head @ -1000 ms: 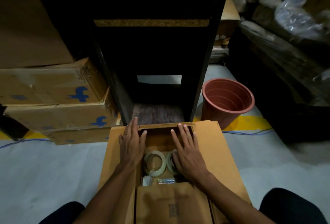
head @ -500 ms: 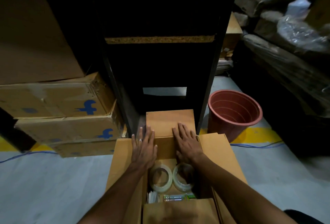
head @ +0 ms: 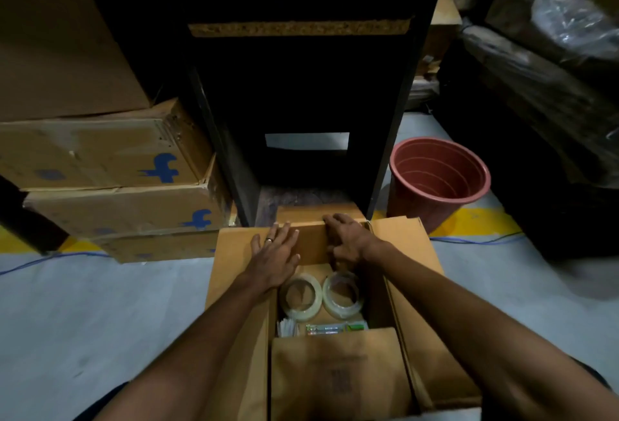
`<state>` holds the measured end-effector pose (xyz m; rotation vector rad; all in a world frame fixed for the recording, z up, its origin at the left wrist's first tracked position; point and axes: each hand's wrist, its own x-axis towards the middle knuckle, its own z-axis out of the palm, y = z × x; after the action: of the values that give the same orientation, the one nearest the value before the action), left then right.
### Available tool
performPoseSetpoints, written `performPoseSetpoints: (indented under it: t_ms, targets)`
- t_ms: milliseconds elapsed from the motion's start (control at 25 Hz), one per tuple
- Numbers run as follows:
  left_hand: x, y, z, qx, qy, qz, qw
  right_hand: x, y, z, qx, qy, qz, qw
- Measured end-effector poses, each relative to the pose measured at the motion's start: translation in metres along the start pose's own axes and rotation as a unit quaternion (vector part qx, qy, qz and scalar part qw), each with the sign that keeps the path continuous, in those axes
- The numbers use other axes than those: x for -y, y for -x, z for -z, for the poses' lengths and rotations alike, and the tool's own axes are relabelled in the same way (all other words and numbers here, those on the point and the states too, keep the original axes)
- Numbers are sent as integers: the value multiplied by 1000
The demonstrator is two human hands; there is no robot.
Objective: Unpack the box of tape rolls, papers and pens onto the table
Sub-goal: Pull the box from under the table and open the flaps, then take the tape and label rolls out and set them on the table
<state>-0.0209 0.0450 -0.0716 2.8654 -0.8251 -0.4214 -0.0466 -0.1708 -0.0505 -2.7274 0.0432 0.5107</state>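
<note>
Box (head: 415,286) open on floor, in front of dark shelf (head: 301,85). Two tape rolls (head: 301,296) inside, pens (head: 330,329) nearer. Left hand (head: 276,254) flat, fingers spread, on far flap (head: 311,236); right hand (head: 346,241) curled over flap's edge. Red pot (head: 438,182) to the right.

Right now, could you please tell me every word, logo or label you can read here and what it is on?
"f": blue logo on the upper stacked brown cardboard carton.
"f": same blue logo on the carton beneath.
Dark printed label on the open box's near flap: too blurred to read.
Print on the pens inside: too small.
</note>
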Motion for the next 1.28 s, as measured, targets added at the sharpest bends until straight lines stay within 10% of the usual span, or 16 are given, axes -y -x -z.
performPoseSetpoints:
  t_ms: [160, 520, 920, 1280]
  targets:
    - [-10, 32, 0, 34, -12, -105, 994, 0, 33, -9, -11, 12, 64, 998]
    - [-15, 51, -3, 207, 240, -87, 944, -10, 78, -17, 225, -77, 14, 971]
    - [-48, 99, 13, 397, 239, -112, 879, 15, 114, -19, 504, -120, -1, 855]
    - [-70, 138, -41, 391, 103, -140, 904, 31, 150, -64, 413, 126, 141, 891]
